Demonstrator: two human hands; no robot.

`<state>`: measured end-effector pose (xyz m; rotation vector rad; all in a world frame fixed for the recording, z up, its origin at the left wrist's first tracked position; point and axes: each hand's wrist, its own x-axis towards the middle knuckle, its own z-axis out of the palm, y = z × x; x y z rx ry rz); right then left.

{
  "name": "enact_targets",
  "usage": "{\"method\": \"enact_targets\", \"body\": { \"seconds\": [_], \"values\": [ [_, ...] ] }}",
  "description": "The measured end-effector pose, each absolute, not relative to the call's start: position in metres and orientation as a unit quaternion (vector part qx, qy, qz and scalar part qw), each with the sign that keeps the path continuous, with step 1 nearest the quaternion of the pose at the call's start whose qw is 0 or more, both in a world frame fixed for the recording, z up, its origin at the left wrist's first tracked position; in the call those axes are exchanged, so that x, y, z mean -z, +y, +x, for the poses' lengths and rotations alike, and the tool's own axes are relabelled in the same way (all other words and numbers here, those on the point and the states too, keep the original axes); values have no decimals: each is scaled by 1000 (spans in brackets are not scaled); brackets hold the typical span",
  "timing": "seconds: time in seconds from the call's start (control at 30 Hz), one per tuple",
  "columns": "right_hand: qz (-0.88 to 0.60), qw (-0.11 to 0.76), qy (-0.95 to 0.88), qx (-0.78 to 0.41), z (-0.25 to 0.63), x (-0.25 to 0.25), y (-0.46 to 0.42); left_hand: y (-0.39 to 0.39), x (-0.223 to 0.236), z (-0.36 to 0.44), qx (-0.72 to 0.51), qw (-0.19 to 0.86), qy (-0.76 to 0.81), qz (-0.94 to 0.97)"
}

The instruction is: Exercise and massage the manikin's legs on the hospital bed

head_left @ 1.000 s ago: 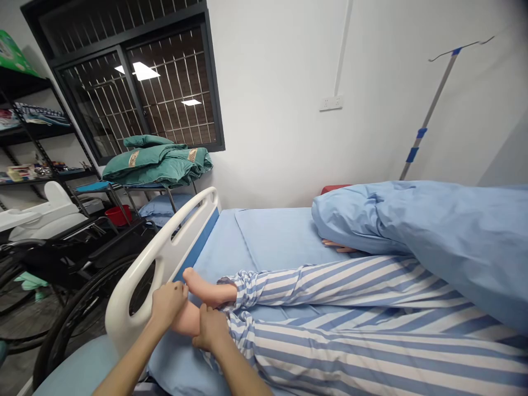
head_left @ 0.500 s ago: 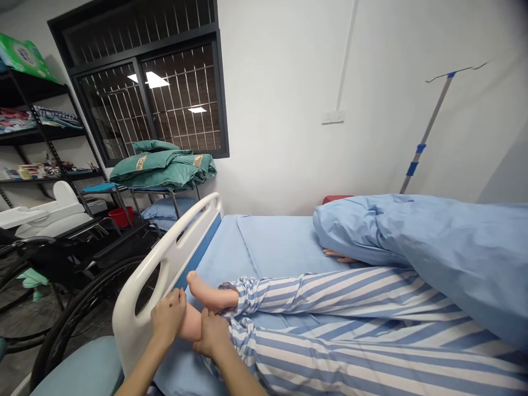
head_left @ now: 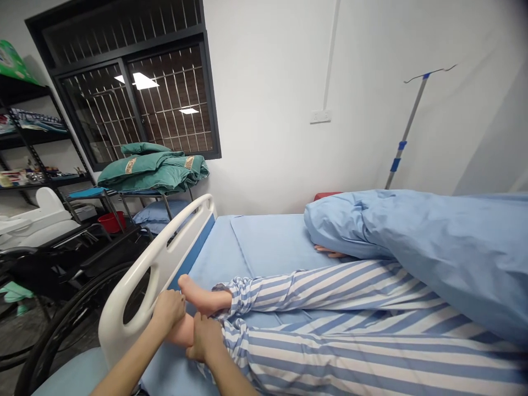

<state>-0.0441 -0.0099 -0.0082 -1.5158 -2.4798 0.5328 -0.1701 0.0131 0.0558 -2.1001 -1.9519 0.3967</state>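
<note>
My left hand (head_left: 170, 309) is closed over the toe end of the near foot (head_left: 182, 331), hiding its toes. My right hand (head_left: 205, 336) wraps round the same leg at the ankle, by the gathered trouser cuff. Just beyond lies the far foot (head_left: 202, 298), bare, with its toes pointing up; neither hand grips it. Both legs are stretched out on the light blue sheet (head_left: 268, 242) in blue and white striped trousers (head_left: 342, 352). A blue cover (head_left: 412, 225) hides the upper body, and some fingers (head_left: 330, 252) show from under its edge.
The white footboard (head_left: 110, 324) stands close to my left forearm. Left of it are a wheelchair (head_left: 37, 275) and a pale teal seat (head_left: 76, 374). Green folded bedding (head_left: 157, 170) sits beneath the barred window. An IV pole (head_left: 408, 129) stands behind the bed.
The view has turned a little to the right, so everything sits further left. My left hand has curled slightly more over the toes; my right hand keeps its hold at the ankle.
</note>
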Motion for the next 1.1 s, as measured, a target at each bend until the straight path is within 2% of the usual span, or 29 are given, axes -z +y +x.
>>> {"method": "enact_targets", "body": {
  "seconds": [0.2, 0.37, 0.63, 0.9, 1.1],
  "values": [
    [-509, 101, -835, -184, -44, 9, -9, 16, -66, -165, -180, 93, -644, -738],
    [-511, 97, -834, -183, -42, 6, -10, 13, -67, -164, -138, 101, -669, -723],
    [-516, 108, -829, -189, -40, 1, -13, -2, -64, -161, 0, 144, -785, -602],
    [-515, 106, -828, -194, -39, 2, -14, -21, -51, -164, 178, 38, -866, -466],
    [-516, 105, -826, -204, -37, -5, -15, -27, -32, -166, 262, 64, -847, -458]
  ]
}}
